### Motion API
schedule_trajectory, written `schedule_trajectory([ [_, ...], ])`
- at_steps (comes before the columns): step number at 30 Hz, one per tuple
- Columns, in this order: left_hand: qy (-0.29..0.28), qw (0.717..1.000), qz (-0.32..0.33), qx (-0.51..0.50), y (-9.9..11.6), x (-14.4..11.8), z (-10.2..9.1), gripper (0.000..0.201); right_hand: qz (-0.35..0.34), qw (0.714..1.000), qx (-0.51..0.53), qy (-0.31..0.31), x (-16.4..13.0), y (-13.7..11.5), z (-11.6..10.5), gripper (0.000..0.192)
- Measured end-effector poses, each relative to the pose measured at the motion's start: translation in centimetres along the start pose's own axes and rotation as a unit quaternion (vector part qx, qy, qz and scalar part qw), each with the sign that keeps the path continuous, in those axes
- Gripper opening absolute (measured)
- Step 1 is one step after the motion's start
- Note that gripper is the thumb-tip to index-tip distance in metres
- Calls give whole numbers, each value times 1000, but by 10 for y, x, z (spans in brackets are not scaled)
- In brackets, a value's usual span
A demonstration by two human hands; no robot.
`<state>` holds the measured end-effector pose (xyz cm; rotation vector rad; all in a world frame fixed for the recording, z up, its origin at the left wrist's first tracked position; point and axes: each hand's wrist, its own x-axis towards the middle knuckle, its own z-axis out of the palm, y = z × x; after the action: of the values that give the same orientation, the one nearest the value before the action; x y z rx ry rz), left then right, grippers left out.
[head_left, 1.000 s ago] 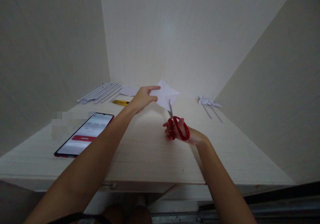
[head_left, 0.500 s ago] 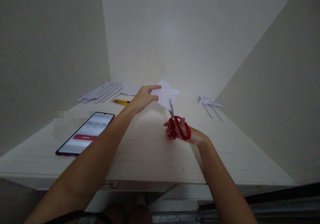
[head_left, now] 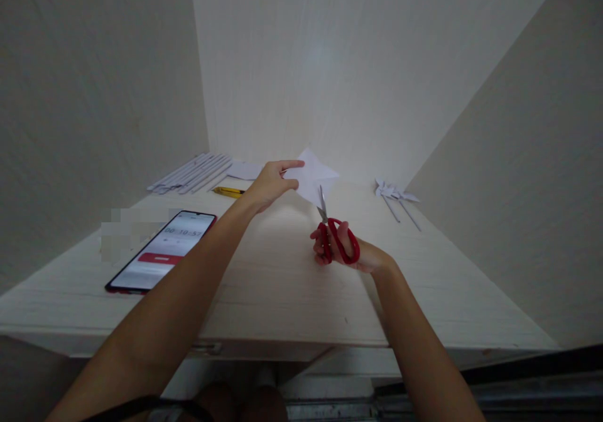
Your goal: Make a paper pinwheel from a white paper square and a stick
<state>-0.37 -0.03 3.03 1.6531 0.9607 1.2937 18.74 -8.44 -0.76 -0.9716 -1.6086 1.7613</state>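
My left hand [head_left: 273,185] pinches the left corner of a white square of paper [head_left: 311,174] between thumb and fingers, holding it up above the table. Red-handled scissors [head_left: 342,240] sit in my right hand [head_left: 325,246], with thumb and fingers through the loops. Their blades are parted and reach the paper's lower corner, one blade in front of the sheet. Part of the other blade lies behind or at the paper's edge, and I cannot tell how deep the cut runs.
On the pale table [head_left: 282,290], a phone [head_left: 164,246] shows a running timer at left. Rolled paper sticks [head_left: 193,172], white sheets [head_left: 245,170] and a yellow cutter [head_left: 228,192] lie behind it. Paper pinwheels [head_left: 394,191] on sticks lie at right. Walls enclose the table.
The timer on the phone has advanced by a second. Both hands, the paper and the scissors stay almost in place; the right-hand fingers have shifted very slightly.
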Motion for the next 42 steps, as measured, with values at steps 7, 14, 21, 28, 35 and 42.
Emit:
schedule_trajectory([
  [7, 7, 1000, -4, -6, 4, -2, 1, 56, -5, 1000, 24, -19, 1, 1, 0, 62],
  [14, 14, 1000, -4, -7, 3, -1, 1, 55, 0, 1000, 11, -25, 2, 2, -1, 59],
  [21, 14, 1000, -10, -8, 0, 0, 0, 56, -9, 999, 21, -33, 3, 2, -1, 56],
  [28, 17, 1000, -9, -6, 0, 0, -1, 55, -12, 999, 18, -27, 5, 6, -3, 49],
  [35, 17, 1000, -7, -7, 2, -2, 0, 55, -31, 999, -6, -4, 6, 7, -5, 49],
  [42, 32, 999, -5, -10, 5, -4, 0, 53, -34, 999, 9, -1, 5, 4, -1, 46],
])
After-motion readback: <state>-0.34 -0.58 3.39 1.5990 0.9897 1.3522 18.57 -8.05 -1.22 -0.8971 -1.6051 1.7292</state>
